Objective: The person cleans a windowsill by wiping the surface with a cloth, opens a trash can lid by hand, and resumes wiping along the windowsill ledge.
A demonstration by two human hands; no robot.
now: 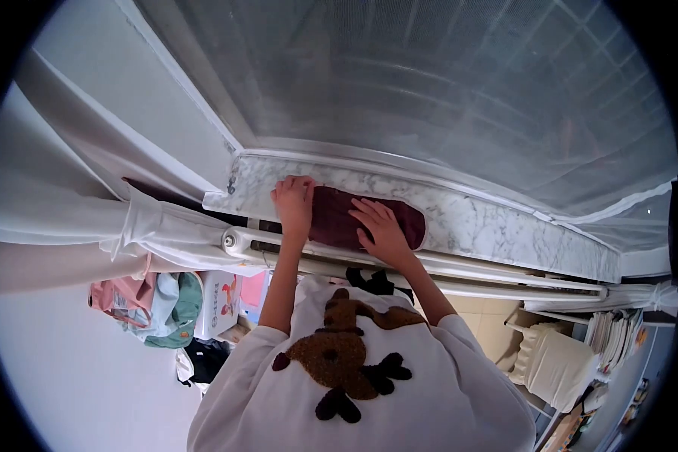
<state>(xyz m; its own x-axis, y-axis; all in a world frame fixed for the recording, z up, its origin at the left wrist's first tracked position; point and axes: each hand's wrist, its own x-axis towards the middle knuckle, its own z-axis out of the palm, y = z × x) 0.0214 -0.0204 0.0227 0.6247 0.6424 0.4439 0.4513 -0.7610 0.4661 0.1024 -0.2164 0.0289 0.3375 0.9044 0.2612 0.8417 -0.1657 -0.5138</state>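
Observation:
A dark maroon piece of folded cloth [335,218] lies lengthwise on the marble windowsill [474,224], its right end rounded. At its left end is my left hand [292,202], with the fingers bent and drawn together at the cloth's edge; the fingertips are partly hidden. My right hand [382,227] rests on top of the cloth toward its right half, palm down with the fingers spread. The cloth's front edge reaches the front of the sill, above the white radiator [444,273].
A window with a mesh screen [429,83] rises behind the sill. Tied white curtains [147,226] hang at the left. Below left are heaped clothes [169,305] and a white box [217,305]. At the lower right stand a cream-covered chair [554,358] and stacked books [614,339].

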